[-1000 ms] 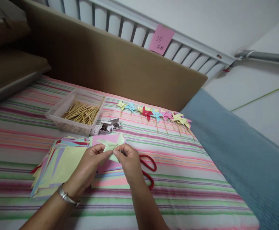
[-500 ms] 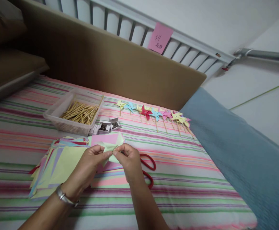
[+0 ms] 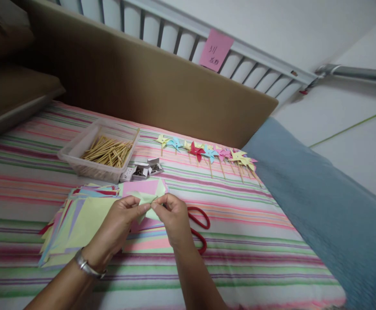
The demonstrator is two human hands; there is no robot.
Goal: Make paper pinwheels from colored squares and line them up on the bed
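My left hand (image 3: 127, 212) and my right hand (image 3: 171, 214) meet over the striped cloth. Between their thumbs and fingertips they pinch a pale green paper pinwheel (image 3: 149, 197), its corners folded in toward the middle. What sits right under the fingertips is hidden. Beneath the hands lie pink and other coloured sheets. A stack of coloured paper (image 3: 93, 217) spreads under and left of my left hand. Red-handled scissors (image 3: 200, 217) lie just right of my right hand, their blades out of sight.
Behind the paper stands a clear plastic box (image 3: 99, 170) of wooden sticks (image 3: 109, 151). Small open boxes of dark pins (image 3: 141, 171) sit beside it. Finished pinwheels (image 3: 210, 153) lie in a row along a brown board (image 3: 162, 86). A pink note (image 3: 216, 49) hangs on the radiator.
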